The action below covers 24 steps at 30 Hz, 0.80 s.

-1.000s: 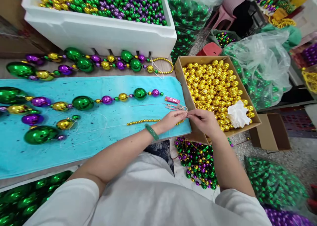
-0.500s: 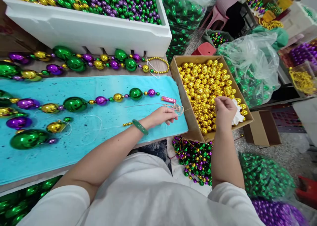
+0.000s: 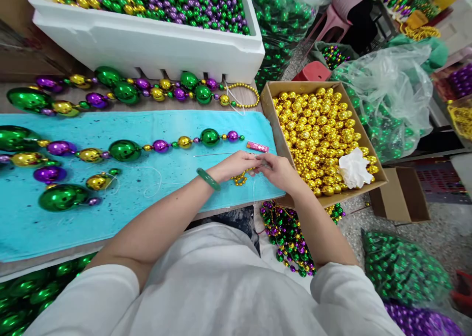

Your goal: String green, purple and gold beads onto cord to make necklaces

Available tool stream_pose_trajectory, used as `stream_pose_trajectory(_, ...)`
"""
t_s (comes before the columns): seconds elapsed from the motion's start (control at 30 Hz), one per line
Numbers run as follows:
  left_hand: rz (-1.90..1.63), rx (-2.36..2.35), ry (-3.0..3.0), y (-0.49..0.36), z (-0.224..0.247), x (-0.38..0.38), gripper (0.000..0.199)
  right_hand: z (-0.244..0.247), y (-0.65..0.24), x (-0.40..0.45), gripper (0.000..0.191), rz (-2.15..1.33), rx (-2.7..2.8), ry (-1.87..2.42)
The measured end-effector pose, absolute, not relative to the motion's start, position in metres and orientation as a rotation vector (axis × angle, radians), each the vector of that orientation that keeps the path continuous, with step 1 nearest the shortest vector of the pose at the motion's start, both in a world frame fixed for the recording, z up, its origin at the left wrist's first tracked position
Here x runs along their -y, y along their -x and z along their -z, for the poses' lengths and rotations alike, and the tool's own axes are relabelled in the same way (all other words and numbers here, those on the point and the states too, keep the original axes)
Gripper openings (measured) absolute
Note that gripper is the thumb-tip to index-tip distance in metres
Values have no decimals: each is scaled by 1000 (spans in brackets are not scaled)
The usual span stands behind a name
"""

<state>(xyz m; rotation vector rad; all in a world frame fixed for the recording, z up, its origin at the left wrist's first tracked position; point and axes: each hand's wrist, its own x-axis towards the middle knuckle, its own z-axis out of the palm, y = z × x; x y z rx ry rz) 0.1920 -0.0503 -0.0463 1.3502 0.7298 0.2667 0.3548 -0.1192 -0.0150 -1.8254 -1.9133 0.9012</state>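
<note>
My left hand (image 3: 236, 166), with a green bangle at the wrist, is closed in a pinch on a string of small gold beads (image 3: 240, 179), which hangs from under its fingers onto the turquoise towel (image 3: 177, 203). Fingertip to fingertip with it, my right hand (image 3: 279, 171) is pinched closed; what it grips is hidden by the fingers. Just beyond both hands lies a small pink packet (image 3: 257, 147). A long thin needle (image 3: 214, 154) points left from my left hand. Loose clear thread (image 3: 157, 181) curls on the towel.
A strand of large green, purple and gold beads (image 3: 125, 150) stretches along the towel; another finished-looking strand (image 3: 125, 93) lies behind it. A white foam box (image 3: 147, 46) of beads stands at the back. The cardboard box (image 3: 332, 202) of gold beads, topped by crumpled tissue (image 3: 354, 169), adjoins the right edge.
My right hand has come left from above the gold-bead box to meet my left hand. The small gold beads have been drawn across the towel to the fingers. The view has shifted slightly.
</note>
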Motion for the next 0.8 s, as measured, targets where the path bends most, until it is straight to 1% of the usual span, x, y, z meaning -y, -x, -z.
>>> stream_pose_trajectory(0.07,-290,-848,-1598,-170,35,45,25,14,-352,116,17,-853,1956,1972)
stream_pose_trajectory(0.17,-275,-1118,-1958,-120,19,41,26,7,-363,119,18,-754,1979,2139)
stream_pose_trajectory(0.23,-109,-1216,-2127,-86,15,46,27,2,-370,121,19,-698,1983,2240)
stream_pose_trajectory(0.33,177,-1235,-2269,-47,24,61,25,-2,-376,124,21,-684,1971,2337)
stream_pose_trajectory(0.4,257,-1256,-2334,-32,33,71,23,-3,-378,126,21,-694,1925,2364)
stream_pose_trajectory(0.53,264,-1321,-2425,-22,45,78,19,-3,-382,127,25,-683,1817,2333)
stream_pose_trajectory(0.6,239,-1316,-2393,-19,48,77,22,-2,-385,127,26,-668,1767,2283)
stream_pose_trajectory(0.73,60,-1270,-2229,-9,51,76,25,0,-388,128,21,-626,1643,2204)
stream_pose_trajectory(0.8,-23,-1263,-2243,-4,53,78,26,2,-388,129,20,-642,1596,2204)
